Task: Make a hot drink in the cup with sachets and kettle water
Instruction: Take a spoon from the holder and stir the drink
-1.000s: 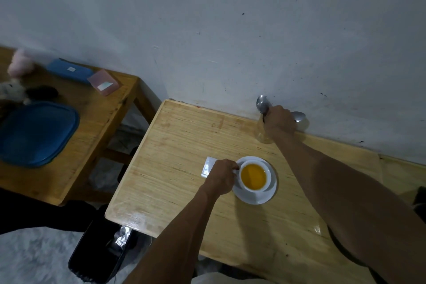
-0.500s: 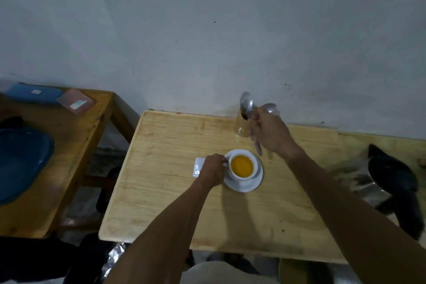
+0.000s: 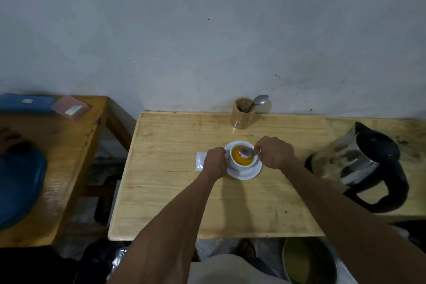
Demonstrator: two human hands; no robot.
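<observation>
A white cup [image 3: 237, 163] full of orange liquid stands on a white saucer [image 3: 252, 173] in the middle of the light wooden table [image 3: 175, 203]. My left hand [image 3: 215, 162] grips the cup's left side at the handle. My right hand [image 3: 273, 152] pinches a metal spoon [image 3: 246, 152] whose bowl sits just over the liquid. A white sachet [image 3: 200, 161] lies flat to the left of the cup, partly hidden by my left hand. The steel and black kettle [image 3: 359, 166] stands at the right.
A wooden holder [image 3: 243, 114] with one spoon [image 3: 260, 100] stands at the wall behind the cup. A second table on the left carries a blue tray [image 3: 18, 189], a blue box and a pink box [image 3: 70, 107]. A pot [image 3: 309, 260] sits on the floor.
My right hand took a spoon out of the holder and brought it down to the cup. My left hand has stayed on the cup. The camera view shifted right, showing the kettle.
</observation>
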